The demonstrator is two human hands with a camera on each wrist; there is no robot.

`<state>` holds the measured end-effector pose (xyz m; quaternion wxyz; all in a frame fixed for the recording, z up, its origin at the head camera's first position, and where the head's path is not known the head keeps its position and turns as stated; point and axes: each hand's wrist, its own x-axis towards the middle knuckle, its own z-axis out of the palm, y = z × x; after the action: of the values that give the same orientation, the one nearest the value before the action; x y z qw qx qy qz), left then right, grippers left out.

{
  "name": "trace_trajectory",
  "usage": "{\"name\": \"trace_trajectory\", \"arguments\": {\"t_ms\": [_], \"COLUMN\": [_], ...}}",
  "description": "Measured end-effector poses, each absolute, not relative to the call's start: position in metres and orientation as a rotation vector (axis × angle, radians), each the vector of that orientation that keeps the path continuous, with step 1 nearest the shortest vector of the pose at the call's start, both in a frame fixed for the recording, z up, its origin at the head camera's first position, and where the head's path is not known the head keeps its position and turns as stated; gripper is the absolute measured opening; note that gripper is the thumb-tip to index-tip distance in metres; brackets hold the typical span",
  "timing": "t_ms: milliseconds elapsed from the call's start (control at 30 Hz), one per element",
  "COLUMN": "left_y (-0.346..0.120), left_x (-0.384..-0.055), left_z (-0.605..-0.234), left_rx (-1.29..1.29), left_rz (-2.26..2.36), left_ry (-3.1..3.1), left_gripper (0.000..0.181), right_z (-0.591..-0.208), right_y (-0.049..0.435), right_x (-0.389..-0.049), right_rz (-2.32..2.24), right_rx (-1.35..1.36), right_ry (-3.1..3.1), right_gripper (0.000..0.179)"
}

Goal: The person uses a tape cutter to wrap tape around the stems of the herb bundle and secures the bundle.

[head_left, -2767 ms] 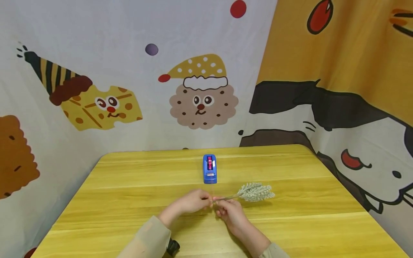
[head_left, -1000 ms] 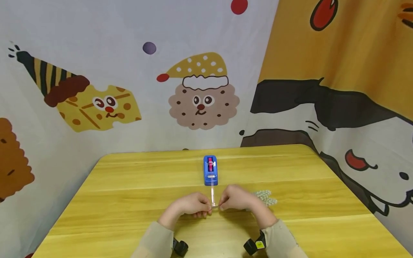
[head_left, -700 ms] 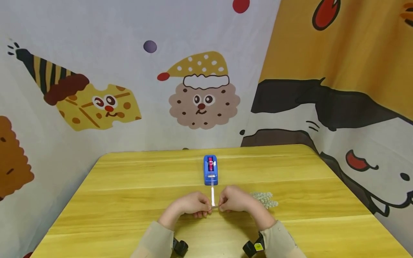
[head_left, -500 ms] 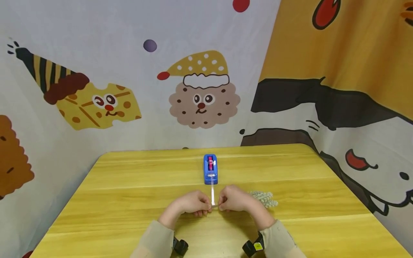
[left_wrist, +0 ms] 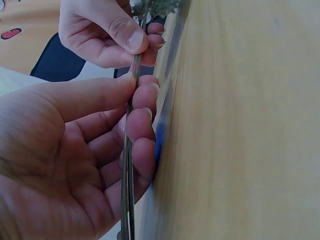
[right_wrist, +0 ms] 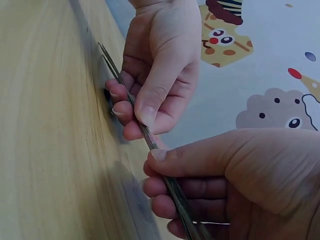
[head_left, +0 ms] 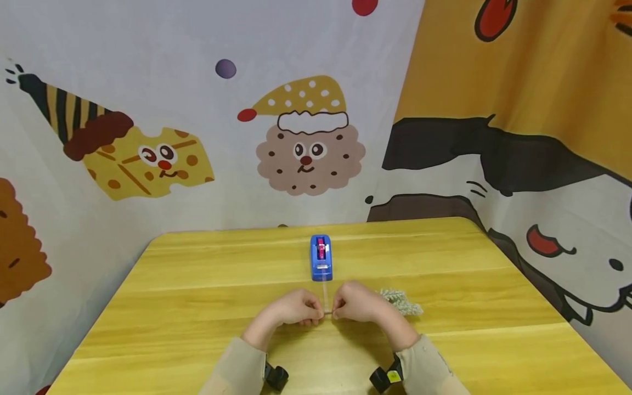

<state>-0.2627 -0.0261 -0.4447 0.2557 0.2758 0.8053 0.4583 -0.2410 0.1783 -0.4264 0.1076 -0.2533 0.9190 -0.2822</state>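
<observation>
A bunch of thin green stems (left_wrist: 128, 170) with pale grey-green flower heads (head_left: 407, 303) is held level above the table by both hands. My left hand (head_left: 296, 307) pinches the stems between thumb and fingers, towards their bare ends. Close beside it, my right hand (head_left: 359, 303) pinches them nearer the flower heads, which it partly hides in the head view. From the blue tape dispenser (head_left: 321, 274), a strip of clear tape (head_left: 325, 294) stretches to the stems in the narrow gap between the hands. A pinkish band (right_wrist: 153, 136) shows around the stems there.
The dispenser, with its pink roll (head_left: 321, 248), stands on the wooden table (head_left: 212, 263) straight ahead of the hands. Behind the table hangs a cartoon-printed cloth (head_left: 197, 33). Wrist cameras (head_left: 276, 378) sit under both forearms.
Since the earliest frame my right hand has turned over to knuckles up, covering part of the flower heads, and the tape strip shows longer. Over the last second both hands stay almost still.
</observation>
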Motion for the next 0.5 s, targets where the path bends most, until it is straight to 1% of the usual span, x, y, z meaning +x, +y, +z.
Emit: {"name": "trace_trajectory", "arguments": {"t_ms": [267, 500], "left_y": [-0.0246, -0.0224], "left_x": [-0.2632, -0.2636], "left_z": [-0.4436, -0.4454], "left_rx": [0.728, 0.754], "left_rz": [1.261, 1.281], "left_ry": [2.212, 2.231], "left_gripper": [0.010, 0.008], "right_z": [-0.4235, -0.4255], "right_y": [0.1764, 0.1763], "right_x": [-0.2399, -0.2394], "right_rz": [-0.796, -0.780], "right_rx": [-0.738, -0.745], "right_ry": [2.750, 2.785], "right_gripper": [0.008, 0.014]}}
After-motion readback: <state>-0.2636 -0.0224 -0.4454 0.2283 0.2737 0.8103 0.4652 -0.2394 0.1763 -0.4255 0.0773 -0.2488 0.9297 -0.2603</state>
